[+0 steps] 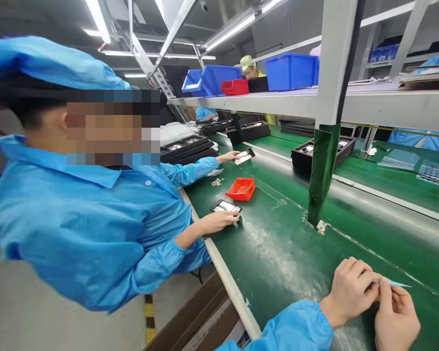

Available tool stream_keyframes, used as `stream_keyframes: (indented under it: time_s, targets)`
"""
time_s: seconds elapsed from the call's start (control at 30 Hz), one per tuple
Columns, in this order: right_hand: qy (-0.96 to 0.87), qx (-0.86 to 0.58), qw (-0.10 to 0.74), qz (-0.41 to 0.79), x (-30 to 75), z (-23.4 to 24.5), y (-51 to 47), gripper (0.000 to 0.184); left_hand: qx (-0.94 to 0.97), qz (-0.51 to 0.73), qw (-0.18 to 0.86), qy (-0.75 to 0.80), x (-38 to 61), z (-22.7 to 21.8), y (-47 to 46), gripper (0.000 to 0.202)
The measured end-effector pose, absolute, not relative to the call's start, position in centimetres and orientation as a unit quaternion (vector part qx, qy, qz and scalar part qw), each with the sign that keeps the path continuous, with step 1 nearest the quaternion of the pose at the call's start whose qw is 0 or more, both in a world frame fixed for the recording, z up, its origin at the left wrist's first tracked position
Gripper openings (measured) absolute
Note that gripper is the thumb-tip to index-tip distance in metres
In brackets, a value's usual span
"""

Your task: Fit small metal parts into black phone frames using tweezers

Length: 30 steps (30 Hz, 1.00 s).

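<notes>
My left hand (351, 290) and my right hand (397, 314) meet low at the right, over the green conveyor belt (278, 243). Both pinch a thin pale blue strip (397, 283) whose tip sticks out to the right. My left sleeve is light blue. To my left a co-worker in a blue smock and cap leans over the belt. One of the co-worker's hands (217, 222) rests by a dark phone-like device (226, 206). The co-worker's other hand (229, 156) reaches to a second device (244, 156) farther along.
A small red tray (241, 188) and loose small parts (217, 182) lie on the belt. A green-wrapped post (322, 170) stands mid-belt. Black trays (314, 153) sit beyond. Blue bins (290, 70) and a red bin (234, 87) line the shelf overhead. Another person works behind the bins.
</notes>
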State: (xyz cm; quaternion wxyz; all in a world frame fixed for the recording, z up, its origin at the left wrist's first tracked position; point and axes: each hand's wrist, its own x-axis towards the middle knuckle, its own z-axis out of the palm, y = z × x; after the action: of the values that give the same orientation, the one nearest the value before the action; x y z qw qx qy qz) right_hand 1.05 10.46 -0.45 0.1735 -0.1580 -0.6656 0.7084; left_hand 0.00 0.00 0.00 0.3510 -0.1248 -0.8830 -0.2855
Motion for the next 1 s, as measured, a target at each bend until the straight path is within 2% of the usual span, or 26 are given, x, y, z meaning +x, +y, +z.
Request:
stream_keyframes:
  time_s: [0.3, 0.53, 0.83, 1.0]
  targets:
    - [-0.667, -0.166, 0.182, 0.703, 0.6, -1.0, 10.8, 0.076, -0.125, -0.273, 0.342, -0.89, -0.2, 0.3, 0.0, 0.009]
    - [-0.684, -0.127, 0.19, 0.693, 0.6, -0.1, 10.2, 0.073, -0.131, -0.316, 0.379, -0.86, 0.1, 0.9, -0.5, 0.006]
    - [-0.609, -0.085, 0.2, 0.762, -0.1, -0.5, 7.8, 0.061, -0.181, -0.351, 0.369, -0.841, 0.3, 2.3, -2.2, 0.026]
    - [-0.563, -0.111, 0.189, 0.797, -1.7, -2.3, 7.5, 0.07, -0.201, -0.271, 0.44, -0.832, -0.1, 1.7, -3.3, 0.034]
